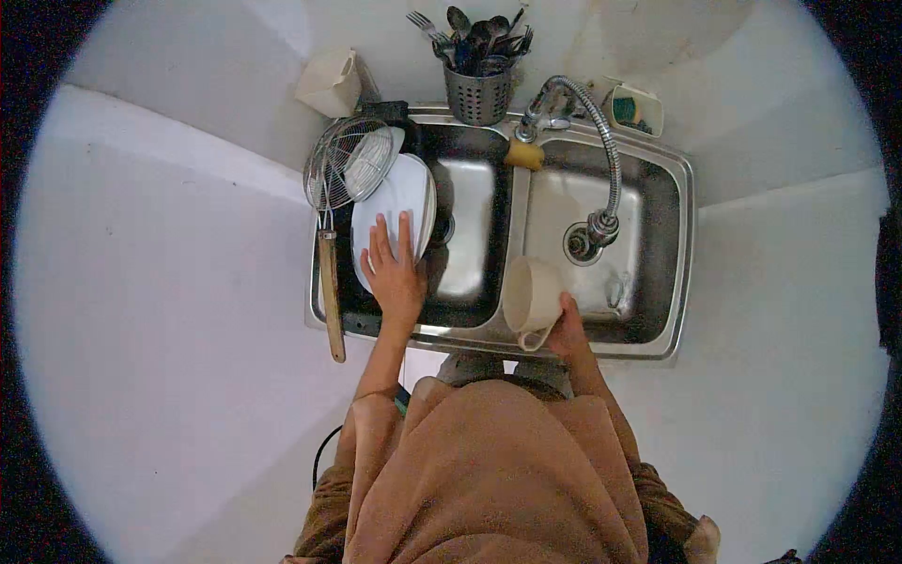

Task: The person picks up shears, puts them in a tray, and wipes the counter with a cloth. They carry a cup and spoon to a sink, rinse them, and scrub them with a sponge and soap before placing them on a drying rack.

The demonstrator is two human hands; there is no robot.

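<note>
My left hand (396,280) lies with its fingers spread over a white oval plate (387,202) in the left basin, touching its face. The plate leans on edge, with another rim showing behind it. A cream plastic mug (531,293) is in my right hand (569,331), tilted above the divider between the two basins, its handle toward me. My thumb shows at the mug's side, while the other fingers are hidden behind it. Beside the plate, a wire skimmer (324,169) with a wooden handle rests across the left basin's edge, overlapping a small white dish (374,162).
A double steel sink (684,273) has a flexible faucet (606,160) arching over the right basin. Behind it stand a perforated cutlery holder (477,99), a cream container (329,85) and a sponge holder (650,105). Something yellow (524,155) sits on the divider.
</note>
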